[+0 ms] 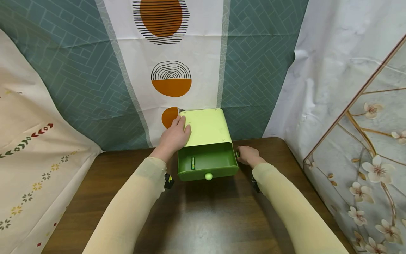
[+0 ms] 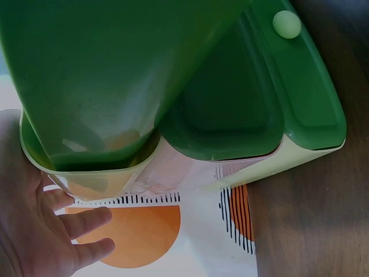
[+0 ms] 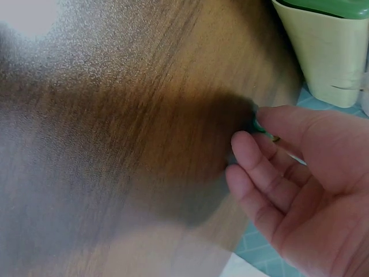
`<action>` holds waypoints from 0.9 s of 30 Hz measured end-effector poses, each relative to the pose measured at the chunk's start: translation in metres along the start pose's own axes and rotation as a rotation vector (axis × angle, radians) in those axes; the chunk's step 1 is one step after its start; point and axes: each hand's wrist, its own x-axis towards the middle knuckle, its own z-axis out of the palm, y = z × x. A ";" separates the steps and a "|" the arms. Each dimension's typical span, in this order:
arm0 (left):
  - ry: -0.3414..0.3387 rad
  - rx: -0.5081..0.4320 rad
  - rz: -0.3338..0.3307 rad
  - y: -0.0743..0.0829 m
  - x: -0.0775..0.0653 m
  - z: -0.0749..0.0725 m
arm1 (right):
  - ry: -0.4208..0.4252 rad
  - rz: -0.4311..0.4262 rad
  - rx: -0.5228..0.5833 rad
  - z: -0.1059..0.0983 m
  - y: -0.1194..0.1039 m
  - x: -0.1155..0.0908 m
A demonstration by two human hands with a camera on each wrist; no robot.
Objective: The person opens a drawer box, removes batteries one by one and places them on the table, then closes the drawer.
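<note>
Head view: left hand (image 1: 174,137), fingers extended, rests against the cabinet (image 1: 206,127), right hand (image 1: 248,156) pinches a small green item (image 1: 238,154), and the pulled-out drawer (image 1: 222,171), containing a battery (image 1: 193,163), projects between them.

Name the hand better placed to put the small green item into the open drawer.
The right hand, I'd judge: its fingers pinch the small green item beside the drawer, while the left hand rests against the light-green box.

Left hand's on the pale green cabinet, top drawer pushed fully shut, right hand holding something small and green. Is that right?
Not quite: the top drawer is pulled out, as the head view shows. The left hand is on the pale green cabinet and the right hand holds something small and green.
</note>
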 end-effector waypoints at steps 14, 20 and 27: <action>-0.003 0.007 -0.005 0.000 0.001 0.000 | -0.015 -0.001 -0.017 -0.022 -0.022 -0.023; -0.005 0.004 -0.004 0.000 0.000 0.001 | -0.034 0.019 -0.005 -0.018 -0.016 -0.015; -0.006 0.007 0.001 -0.001 0.000 0.001 | -0.008 0.027 -0.012 -0.006 -0.007 -0.007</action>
